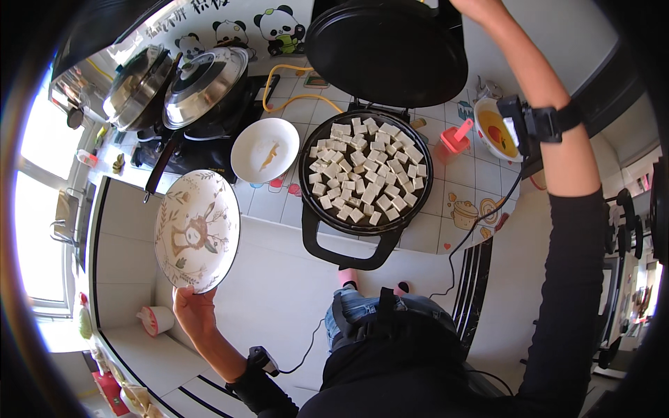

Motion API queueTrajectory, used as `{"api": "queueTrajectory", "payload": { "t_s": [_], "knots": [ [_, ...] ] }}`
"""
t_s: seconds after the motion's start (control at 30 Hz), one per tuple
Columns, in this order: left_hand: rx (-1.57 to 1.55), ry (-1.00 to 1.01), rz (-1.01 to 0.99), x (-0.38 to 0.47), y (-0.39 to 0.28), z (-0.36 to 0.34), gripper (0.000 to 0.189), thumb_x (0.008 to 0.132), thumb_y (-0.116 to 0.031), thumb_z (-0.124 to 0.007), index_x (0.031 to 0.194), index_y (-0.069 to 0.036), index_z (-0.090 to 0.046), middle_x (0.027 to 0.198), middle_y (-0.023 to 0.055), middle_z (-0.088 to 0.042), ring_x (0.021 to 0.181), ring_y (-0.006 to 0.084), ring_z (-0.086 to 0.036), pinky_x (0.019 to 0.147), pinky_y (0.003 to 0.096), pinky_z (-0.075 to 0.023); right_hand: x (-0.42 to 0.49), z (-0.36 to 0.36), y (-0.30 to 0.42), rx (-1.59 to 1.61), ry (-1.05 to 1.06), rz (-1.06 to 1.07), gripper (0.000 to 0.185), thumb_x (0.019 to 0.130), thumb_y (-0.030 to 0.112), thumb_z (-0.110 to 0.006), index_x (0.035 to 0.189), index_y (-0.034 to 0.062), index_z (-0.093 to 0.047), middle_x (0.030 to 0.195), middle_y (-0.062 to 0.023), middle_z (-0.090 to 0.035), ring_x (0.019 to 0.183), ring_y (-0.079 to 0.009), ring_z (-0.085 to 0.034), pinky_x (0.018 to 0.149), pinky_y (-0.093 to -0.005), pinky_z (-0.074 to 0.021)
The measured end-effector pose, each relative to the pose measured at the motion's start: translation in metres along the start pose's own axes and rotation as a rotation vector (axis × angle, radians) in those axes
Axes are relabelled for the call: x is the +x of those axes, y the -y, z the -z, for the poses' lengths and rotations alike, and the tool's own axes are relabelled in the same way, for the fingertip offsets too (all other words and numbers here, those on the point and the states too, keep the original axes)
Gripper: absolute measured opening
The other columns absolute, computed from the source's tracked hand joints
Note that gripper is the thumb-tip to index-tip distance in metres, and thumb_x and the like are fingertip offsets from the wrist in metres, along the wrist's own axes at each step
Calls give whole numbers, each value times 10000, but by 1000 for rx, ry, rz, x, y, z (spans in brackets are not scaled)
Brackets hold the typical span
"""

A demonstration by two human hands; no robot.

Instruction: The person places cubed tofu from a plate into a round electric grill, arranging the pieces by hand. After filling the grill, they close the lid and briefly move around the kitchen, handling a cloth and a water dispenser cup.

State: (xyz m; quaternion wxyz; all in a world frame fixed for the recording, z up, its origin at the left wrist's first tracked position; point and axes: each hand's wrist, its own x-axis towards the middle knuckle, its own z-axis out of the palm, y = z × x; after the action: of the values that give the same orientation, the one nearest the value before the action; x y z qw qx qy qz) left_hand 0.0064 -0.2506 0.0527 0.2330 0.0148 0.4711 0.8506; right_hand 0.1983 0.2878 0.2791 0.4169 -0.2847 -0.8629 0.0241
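Pinched by its near rim, a white plate with a printed deer and leaf sprigs is in my left hand, tilted beside the counter's front edge. No food lies on the plate. An electric griddle pan stands on the counter, its base covered with many pale tofu cubes. Its round black lid is raised at the back. My right arm stretches up past the lid. Only the wrist side of my right hand shows at the top edge, so its fingers and any grasp are hidden.
Left of the griddle is a white bowl with a brown smear. Two lidded pans sit on the gas stove. On the right are a pink oil pot with brush and a bowl of yellow liquid. A black cable hangs over the counter.
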Motion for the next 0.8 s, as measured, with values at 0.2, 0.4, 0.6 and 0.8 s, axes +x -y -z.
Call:
{"api": "queueTrajectory", "payload": {
  "t_s": [0.2,0.4,0.6,0.8],
  "knots": [
    [21,-24,27,18,-9,-6,597,711,30,-473,1301,74,-396,1344,217,-472,1208,360,-512,979,507,-495,53,-27,-54,-111,-103,16,314,886,332,-571,966,57,-699,920,-197,-679,877,-341,-661,774,-407,-498],
    [58,-24,-6,48,-13,-10,491,739,8,-450,1225,64,-402,1247,218,-512,1087,345,-594,864,470,-563,57,-24,-58,-46,-34,-43,330,918,281,-549,905,-28,-667,799,-186,-674,755,-208,-634,712,-362,-477],
    [111,-19,25,71,-14,-20,448,759,-2,-448,1202,55,-415,1202,217,-534,1032,328,-622,819,440,-584,47,-9,-36,-34,34,-59,362,927,261,-558,696,-17,-541,599,3,-468,616,-95,-418,575,-319,-377],
    [113,8,37,84,-2,-26,407,769,-9,-442,1172,45,-430,1176,212,-552,988,320,-641,783,424,-599,17,-5,-9,75,11,33,335,933,222,-566,710,-28,-593,633,43,-507,627,-81,-442,595,-290,-395]
  ]
}}
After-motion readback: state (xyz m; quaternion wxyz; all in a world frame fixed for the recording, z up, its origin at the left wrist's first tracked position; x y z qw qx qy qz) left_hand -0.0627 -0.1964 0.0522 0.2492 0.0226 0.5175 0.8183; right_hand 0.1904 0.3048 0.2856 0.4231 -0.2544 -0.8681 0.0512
